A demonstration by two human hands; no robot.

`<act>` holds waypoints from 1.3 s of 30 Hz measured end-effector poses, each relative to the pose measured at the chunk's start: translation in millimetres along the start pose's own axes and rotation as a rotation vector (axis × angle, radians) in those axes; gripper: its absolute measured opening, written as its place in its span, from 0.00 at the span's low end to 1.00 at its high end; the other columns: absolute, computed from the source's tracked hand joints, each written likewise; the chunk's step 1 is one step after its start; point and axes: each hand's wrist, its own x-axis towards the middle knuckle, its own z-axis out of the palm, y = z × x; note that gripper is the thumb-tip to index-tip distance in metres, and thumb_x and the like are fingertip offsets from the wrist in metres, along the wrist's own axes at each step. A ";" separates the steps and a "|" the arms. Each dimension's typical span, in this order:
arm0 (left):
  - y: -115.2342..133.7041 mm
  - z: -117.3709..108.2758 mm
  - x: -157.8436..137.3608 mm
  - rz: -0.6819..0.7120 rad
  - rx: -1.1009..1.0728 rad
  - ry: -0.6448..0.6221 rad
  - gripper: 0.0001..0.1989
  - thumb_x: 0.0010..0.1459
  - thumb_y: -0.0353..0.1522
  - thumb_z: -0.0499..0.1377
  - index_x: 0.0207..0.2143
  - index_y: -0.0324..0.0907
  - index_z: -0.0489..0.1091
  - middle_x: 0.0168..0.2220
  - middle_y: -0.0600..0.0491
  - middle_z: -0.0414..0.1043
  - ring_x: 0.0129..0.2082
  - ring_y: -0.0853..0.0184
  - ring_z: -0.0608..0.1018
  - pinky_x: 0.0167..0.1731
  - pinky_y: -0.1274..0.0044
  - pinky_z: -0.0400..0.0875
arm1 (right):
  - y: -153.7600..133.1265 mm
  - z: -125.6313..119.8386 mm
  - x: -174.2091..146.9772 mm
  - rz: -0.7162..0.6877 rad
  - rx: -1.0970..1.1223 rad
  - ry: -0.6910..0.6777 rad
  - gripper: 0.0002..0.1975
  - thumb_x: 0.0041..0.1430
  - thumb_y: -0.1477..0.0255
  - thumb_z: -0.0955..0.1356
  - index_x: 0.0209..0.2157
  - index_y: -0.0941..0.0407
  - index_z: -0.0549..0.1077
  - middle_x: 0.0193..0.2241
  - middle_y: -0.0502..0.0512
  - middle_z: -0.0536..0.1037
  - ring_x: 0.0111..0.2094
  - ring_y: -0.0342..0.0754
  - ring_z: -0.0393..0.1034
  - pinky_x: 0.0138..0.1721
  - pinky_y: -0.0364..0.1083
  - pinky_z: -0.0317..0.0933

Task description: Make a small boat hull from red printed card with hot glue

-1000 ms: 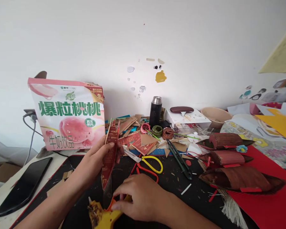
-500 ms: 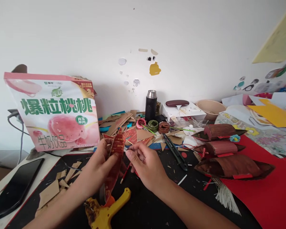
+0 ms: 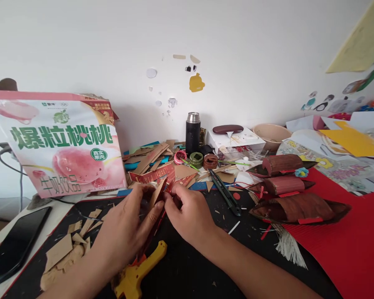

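Note:
My left hand (image 3: 129, 220) is closed around a narrow, pointed piece of cardboard (image 3: 157, 195), its brown inner face turned partly up and red print on the other side. The fingers of my right hand (image 3: 190, 207) are bent and pinched at the cardboard's upper right edge, close to my left thumb. Both hands nearly meet there, and their fingertips are partly hidden. Below them a yellow hot glue gun (image 3: 140, 272) lies on the black mat (image 3: 187, 265), partly covered by my left arm and the cardboard.
A dark green utility knife (image 3: 225, 192) and open paint jars (image 3: 195, 160) lie beyond my hands. Brown model boats (image 3: 301, 209) stand at right by red paper (image 3: 358, 241). Cardboard scraps (image 3: 60, 251) and a phone (image 3: 17, 241) are at left, before a drink carton (image 3: 62, 145).
The cardboard has been turned and tipped, so its brown face shows where the red print faced me. My right hand has moved in against it. The view has shifted slightly.

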 end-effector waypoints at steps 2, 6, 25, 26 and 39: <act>-1.7 -1.6 0.3 0.105 0.169 0.081 0.13 0.67 0.47 0.56 0.44 0.49 0.69 0.39 0.49 0.81 0.38 0.52 0.84 0.36 0.69 0.73 | -0.3 1.3 -1.0 -0.021 -0.025 -0.010 0.09 0.66 0.70 0.66 0.30 0.54 0.71 0.23 0.50 0.77 0.24 0.46 0.71 0.28 0.43 0.53; -6.0 -1.8 0.9 0.129 0.339 0.088 0.12 0.69 0.45 0.53 0.41 0.49 0.70 0.28 0.52 0.80 0.26 0.54 0.82 0.24 0.71 0.64 | -1.8 3.9 -3.6 -0.039 -0.082 -0.057 0.09 0.68 0.70 0.66 0.31 0.54 0.71 0.25 0.51 0.80 0.27 0.48 0.75 0.29 0.44 0.54; -5.9 -4.7 6.2 -0.009 0.188 -0.034 0.11 0.68 0.44 0.51 0.37 0.50 0.66 0.24 0.54 0.77 0.25 0.54 0.81 0.23 0.72 0.61 | -0.8 2.4 -3.7 -0.054 0.066 -0.074 0.09 0.70 0.68 0.64 0.37 0.55 0.74 0.29 0.52 0.82 0.29 0.47 0.76 0.31 0.44 0.57; -5.9 -4.5 6.1 -0.006 0.189 -0.041 0.11 0.68 0.44 0.51 0.37 0.50 0.66 0.24 0.54 0.77 0.25 0.54 0.81 0.23 0.72 0.60 | -0.8 2.6 -3.9 -0.070 0.043 -0.076 0.09 0.70 0.69 0.64 0.37 0.55 0.73 0.28 0.52 0.81 0.28 0.47 0.75 0.31 0.44 0.56; 8.5 -7.4 8.6 -0.046 0.272 -0.201 0.10 0.69 0.38 0.44 0.33 0.49 0.59 0.22 0.56 0.69 0.19 0.60 0.75 0.23 0.72 0.53 | 1.1 4.6 -7.6 -0.093 0.005 -0.154 0.09 0.71 0.70 0.61 0.33 0.52 0.63 0.23 0.48 0.71 0.23 0.46 0.66 0.27 0.45 0.49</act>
